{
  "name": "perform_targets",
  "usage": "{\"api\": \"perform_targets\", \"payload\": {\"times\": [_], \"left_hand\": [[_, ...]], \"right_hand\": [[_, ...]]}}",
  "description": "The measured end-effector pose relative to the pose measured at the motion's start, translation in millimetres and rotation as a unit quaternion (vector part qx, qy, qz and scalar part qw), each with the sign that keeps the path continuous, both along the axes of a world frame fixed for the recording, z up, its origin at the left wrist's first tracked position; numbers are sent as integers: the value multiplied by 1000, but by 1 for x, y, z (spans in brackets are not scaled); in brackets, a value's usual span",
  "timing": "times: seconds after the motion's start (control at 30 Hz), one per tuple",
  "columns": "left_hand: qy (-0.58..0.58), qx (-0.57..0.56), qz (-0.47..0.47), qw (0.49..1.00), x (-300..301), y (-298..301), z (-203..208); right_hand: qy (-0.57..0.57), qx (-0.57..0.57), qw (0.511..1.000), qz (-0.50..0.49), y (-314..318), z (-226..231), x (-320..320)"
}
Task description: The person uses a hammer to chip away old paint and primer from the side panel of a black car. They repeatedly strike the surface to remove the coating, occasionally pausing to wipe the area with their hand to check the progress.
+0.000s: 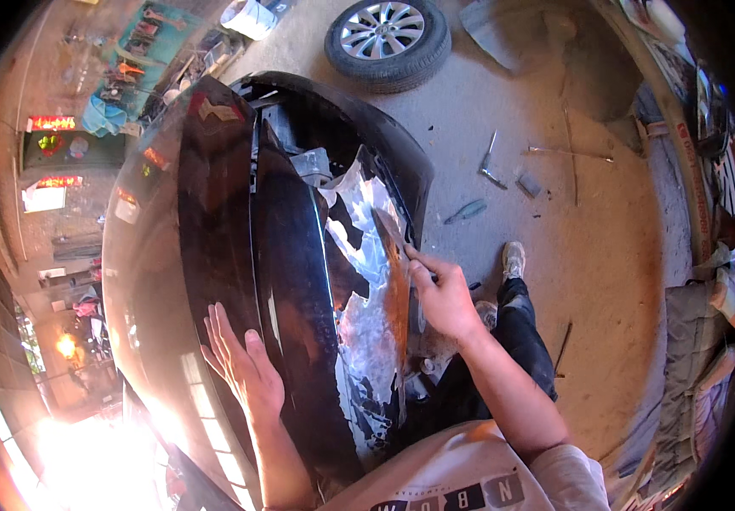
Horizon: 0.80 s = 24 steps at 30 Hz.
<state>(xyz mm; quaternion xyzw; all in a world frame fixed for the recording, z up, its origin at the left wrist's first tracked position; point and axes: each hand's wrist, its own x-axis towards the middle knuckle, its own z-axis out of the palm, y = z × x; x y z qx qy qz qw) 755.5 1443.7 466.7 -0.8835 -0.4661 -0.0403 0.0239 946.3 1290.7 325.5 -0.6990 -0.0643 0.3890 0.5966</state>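
A slim, flat, dark scraper-like tool [390, 226] is pinched in the curled right hand [446, 298]; the left hand [246, 370] is spread flat over the glossy black bonnet [214, 213]. The patchy, silvery, part-stripped fender [367, 332] is found along the bonnet's right edge; shallow, even strokes are probably best. Block lettering is borne by the pale shirt [435, 475].

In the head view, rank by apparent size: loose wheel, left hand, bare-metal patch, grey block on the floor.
Largest to smallest:
1. Bare-metal patch
2. Loose wheel
3. Left hand
4. Grey block
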Motion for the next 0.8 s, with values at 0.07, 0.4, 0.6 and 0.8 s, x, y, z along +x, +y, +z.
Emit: {"api": "perform_targets", "payload": {"times": [0.07, 0.4, 0.6, 0.8], "left_hand": [[2, 2, 3, 1000, -2, 1, 0], [0, -4, 2, 1000, 3, 0, 1], [0, -10, 15, 1000, 3, 0, 3], [12, -20, 16, 1000, 8, -1, 4]], "right_hand": [[11, 1, 1000, -4, -1, 3, -5], [-79, 24, 996, -44, 47, -30, 42], [-119, 59, 991, 30, 11, 1, 18], [-157, 26, 987, -7, 97, -27, 87]]}}
